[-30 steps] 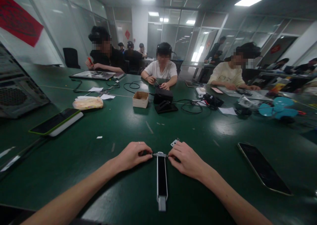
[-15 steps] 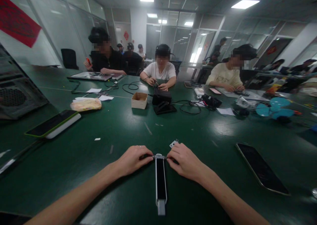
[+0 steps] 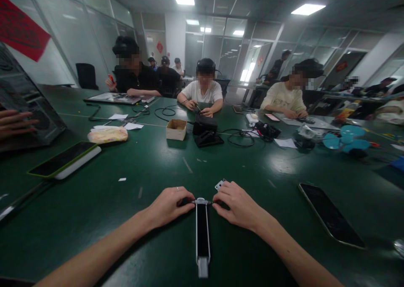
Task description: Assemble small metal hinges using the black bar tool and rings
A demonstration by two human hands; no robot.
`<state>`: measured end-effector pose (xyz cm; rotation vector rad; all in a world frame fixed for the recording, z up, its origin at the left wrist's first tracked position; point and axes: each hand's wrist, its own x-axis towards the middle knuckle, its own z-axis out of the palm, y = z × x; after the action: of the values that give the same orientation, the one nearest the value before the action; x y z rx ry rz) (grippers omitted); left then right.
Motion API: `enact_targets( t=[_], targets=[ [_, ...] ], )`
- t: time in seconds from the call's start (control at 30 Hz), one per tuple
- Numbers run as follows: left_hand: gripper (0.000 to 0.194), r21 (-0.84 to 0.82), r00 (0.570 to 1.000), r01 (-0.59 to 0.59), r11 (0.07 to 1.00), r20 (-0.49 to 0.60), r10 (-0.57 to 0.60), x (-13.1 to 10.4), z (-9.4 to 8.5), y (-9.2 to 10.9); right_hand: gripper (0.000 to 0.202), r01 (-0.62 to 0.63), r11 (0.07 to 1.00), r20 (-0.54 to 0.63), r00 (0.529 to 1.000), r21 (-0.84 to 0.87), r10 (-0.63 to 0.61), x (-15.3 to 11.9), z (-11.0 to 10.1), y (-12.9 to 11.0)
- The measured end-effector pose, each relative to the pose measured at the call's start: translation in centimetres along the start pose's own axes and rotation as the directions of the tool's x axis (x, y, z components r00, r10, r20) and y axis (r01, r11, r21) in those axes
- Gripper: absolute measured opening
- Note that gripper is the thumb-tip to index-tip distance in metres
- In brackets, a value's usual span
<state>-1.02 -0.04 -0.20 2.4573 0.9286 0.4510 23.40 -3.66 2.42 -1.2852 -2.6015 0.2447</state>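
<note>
A long narrow device (image 3: 202, 232) with a black face and white frame lies on the green table, pointing toward me. A thin metal crosspiece (image 3: 202, 201) spans its far end, and a silver tab (image 3: 203, 268) sticks out at the near end. My left hand (image 3: 172, 203) is closed, thumb and fingertips pinching the crosspiece's left end. At the right end, my right hand (image 3: 235, 205) pinches in the same way; its fingertips partly hide what they grip. Just beyond my right fingers is a small white plate with dark holes (image 3: 219, 185), partly covered by the hand.
A phone (image 3: 330, 215) lies to the right, and a green-edged phone (image 3: 63, 158) rests on a white block at left. A computer case (image 3: 47, 118) stands far left with another person's hand (image 3: 15, 123) before it. Ahead are an open box (image 3: 176, 132) and blue fan blades (image 3: 347, 139).
Another person's hand has come into view at the far left by the computer case, which has shifted slightly. My hands keep their pinch at the crosspiece; the view has shifted a little.
</note>
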Motion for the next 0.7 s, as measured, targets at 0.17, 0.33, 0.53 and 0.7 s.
enact_targets(
  t=[0.17, 0.33, 0.53, 0.7],
  targets=[
    [0.015, -0.001, 1.0, -0.016, 1.0, -0.012, 0.016, 0.0, 0.0, 0.1, 0.013, -0.01, 1.0, -0.038, 0.999, 0.013, 0.01, 0.0, 0.0, 0.2],
    [0.013, 0.008, 1.0, -0.013, 1.0, -0.011, 0.013, -0.2, 0.0, 0.0, 0.04, -0.267, 0.903, -0.407, 0.823, 0.337, 0.395, -0.7, -3.0, 4.8],
    [0.014, 0.012, 1.0, -0.01, 1.0, -0.004, 0.01, -0.1, 0.0, 0.1, 0.064, -0.393, 0.692, -0.735, 0.058, 0.605, 0.676, -2.8, -8.0, 10.0],
    [0.018, -0.016, 1.0, 0.011, 1.0, 0.022, -0.011, 0.0, 0.1, -0.2, 0.024, -0.357, 0.887, -0.19, 0.887, 0.293, 0.42, -1.5, -3.3, 8.3]
  ],
)
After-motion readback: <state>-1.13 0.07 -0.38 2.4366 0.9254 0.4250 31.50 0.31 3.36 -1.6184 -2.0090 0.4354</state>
